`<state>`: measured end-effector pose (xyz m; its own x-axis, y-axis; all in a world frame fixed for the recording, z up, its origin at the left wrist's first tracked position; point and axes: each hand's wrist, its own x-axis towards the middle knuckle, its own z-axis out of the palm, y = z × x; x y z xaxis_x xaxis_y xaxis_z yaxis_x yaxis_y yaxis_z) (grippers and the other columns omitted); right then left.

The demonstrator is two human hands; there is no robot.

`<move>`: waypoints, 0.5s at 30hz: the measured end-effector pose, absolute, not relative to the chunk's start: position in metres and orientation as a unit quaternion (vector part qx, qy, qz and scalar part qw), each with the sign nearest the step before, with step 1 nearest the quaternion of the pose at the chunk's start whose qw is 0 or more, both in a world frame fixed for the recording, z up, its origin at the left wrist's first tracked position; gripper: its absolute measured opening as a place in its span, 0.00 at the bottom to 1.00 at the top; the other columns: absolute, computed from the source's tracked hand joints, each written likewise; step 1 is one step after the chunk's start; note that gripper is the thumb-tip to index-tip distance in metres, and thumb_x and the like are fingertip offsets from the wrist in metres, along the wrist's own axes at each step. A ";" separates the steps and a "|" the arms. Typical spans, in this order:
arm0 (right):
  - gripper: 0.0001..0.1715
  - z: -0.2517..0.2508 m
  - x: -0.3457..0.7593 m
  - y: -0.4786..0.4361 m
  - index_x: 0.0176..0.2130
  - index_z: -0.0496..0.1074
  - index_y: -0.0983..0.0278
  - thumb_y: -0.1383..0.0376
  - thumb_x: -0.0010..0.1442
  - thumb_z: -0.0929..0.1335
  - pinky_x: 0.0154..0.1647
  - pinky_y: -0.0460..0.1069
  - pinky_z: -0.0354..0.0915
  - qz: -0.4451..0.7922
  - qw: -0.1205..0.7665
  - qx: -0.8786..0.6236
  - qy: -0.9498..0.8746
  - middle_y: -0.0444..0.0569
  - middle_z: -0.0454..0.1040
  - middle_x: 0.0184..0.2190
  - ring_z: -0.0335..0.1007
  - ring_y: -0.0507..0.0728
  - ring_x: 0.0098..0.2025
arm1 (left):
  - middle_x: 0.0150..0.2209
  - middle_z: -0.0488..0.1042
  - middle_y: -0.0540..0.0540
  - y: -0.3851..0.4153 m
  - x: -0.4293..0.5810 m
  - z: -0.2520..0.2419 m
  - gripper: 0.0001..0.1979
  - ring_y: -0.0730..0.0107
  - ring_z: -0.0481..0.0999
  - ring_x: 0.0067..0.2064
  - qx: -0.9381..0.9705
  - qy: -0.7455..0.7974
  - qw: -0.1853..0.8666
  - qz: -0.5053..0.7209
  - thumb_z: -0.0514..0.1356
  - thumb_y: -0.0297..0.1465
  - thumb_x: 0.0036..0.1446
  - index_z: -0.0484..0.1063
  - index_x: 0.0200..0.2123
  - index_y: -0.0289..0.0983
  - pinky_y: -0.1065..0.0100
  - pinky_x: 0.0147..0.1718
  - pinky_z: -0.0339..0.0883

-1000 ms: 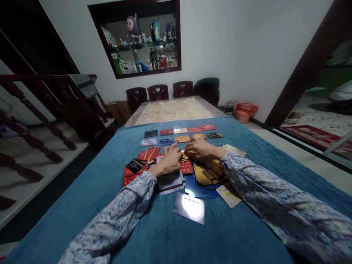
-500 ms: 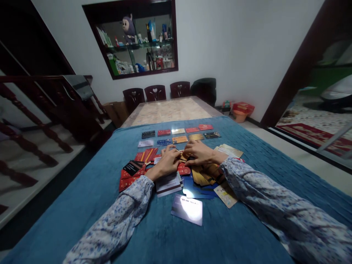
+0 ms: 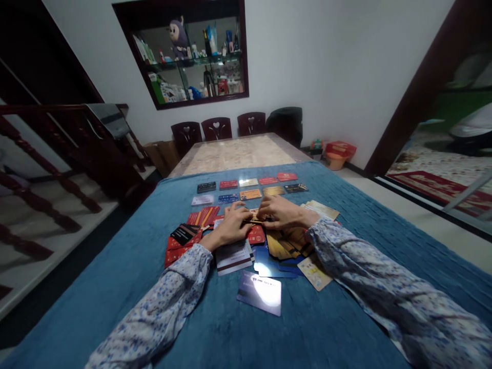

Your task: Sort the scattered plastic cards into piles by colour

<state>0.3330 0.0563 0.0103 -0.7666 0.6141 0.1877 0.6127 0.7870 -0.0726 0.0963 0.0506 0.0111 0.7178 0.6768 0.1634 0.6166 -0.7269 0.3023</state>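
Rows point(image 3: 249, 189), two, are lying set out; most cards are sitting in pile point(image 3: 279, 251). Left hand point(image 3: 230, 229) & right hand point(image 3: 283, 212) are both pinching a gold card point(image 3: 257, 219).

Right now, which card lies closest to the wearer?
The glossy purple card: it lies on the blue blanket at the near edge of the card pile, a bright glare across its face.

A home dining room: long table point(image 3: 238, 154), wooden chairs point(image 3: 220, 128), staircase railing point(image 3: 57, 154), display cabinet point(image 3: 192, 56).
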 end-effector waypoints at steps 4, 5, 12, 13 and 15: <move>0.12 0.013 0.342 0.061 0.42 0.82 0.62 0.63 0.63 0.68 0.46 0.53 0.59 0.009 0.112 -0.302 -0.947 0.53 0.82 0.39 0.68 0.60 0.45 | 0.53 0.80 0.40 0.054 0.096 0.013 0.12 0.46 0.66 0.64 0.925 0.350 0.090 0.117 0.59 0.29 0.63 0.81 0.47 0.40 0.42 0.62 0.58; 0.13 0.014 0.344 0.061 0.42 0.82 0.63 0.64 0.62 0.68 0.46 0.53 0.59 0.008 0.118 -0.296 -0.948 0.54 0.82 0.39 0.69 0.60 0.45 | 0.52 0.80 0.40 0.055 0.096 0.014 0.13 0.48 0.68 0.61 0.927 0.348 0.083 0.117 0.58 0.28 0.64 0.81 0.46 0.40 0.43 0.61 0.59; 0.15 0.022 0.350 0.060 0.41 0.83 0.64 0.69 0.61 0.66 0.41 0.52 0.61 -0.017 0.144 -0.297 -0.944 0.55 0.82 0.34 0.70 0.59 0.39 | 0.38 0.80 0.42 0.065 0.099 0.016 0.10 0.63 0.77 0.40 0.937 0.312 0.060 0.142 0.59 0.26 0.64 0.82 0.38 0.37 0.64 0.43 0.66; 0.15 0.023 0.351 0.060 0.42 0.83 0.64 0.69 0.62 0.66 0.40 0.51 0.62 -0.020 0.150 -0.302 -0.941 0.55 0.82 0.34 0.70 0.59 0.39 | 0.36 0.80 0.43 0.066 0.099 0.016 0.10 0.64 0.76 0.38 0.937 0.310 0.060 0.150 0.59 0.26 0.63 0.82 0.37 0.37 0.66 0.40 0.66; 0.16 0.023 0.352 0.060 0.43 0.83 0.64 0.69 0.63 0.66 0.41 0.51 0.63 -0.028 0.162 -0.308 -0.937 0.55 0.81 0.35 0.70 0.59 0.40 | 0.36 0.79 0.43 0.067 0.099 0.015 0.11 0.65 0.75 0.36 0.934 0.310 0.059 0.168 0.58 0.25 0.63 0.82 0.37 0.36 0.67 0.36 0.65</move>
